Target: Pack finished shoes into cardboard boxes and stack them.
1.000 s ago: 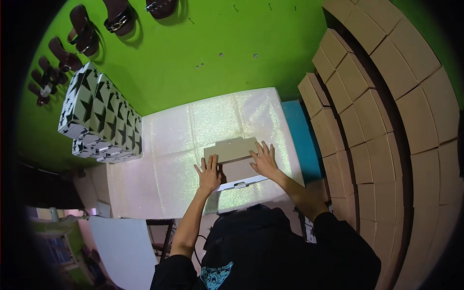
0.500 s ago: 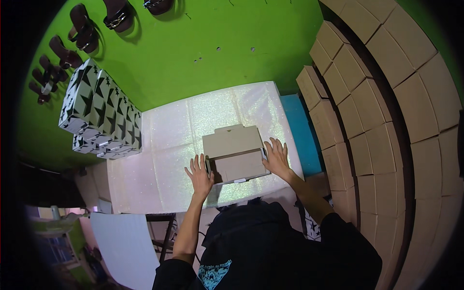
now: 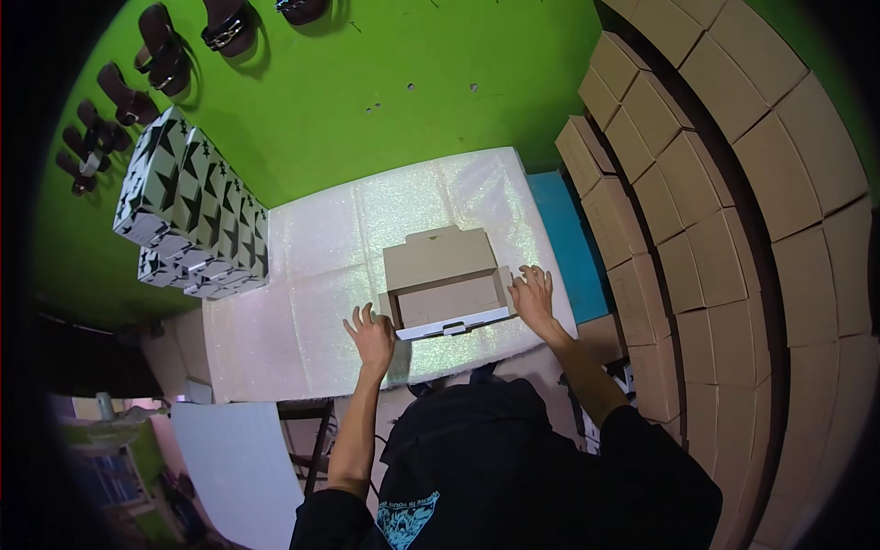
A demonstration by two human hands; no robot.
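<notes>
box seemingly being folded; left hand, right hand apart at its sides, grip unclear; even pressure needed

Brown sandals hanging on green wall.

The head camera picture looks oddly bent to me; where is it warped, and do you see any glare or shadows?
In the head view, the wide lens curves the stacked brown cardboard boxes and blackens the corners; in that view, sparkly glare shows on the shiny white tablecloth around the open cardboard box; also there, wedge sandals cast soft shadows on the green wall.
</notes>
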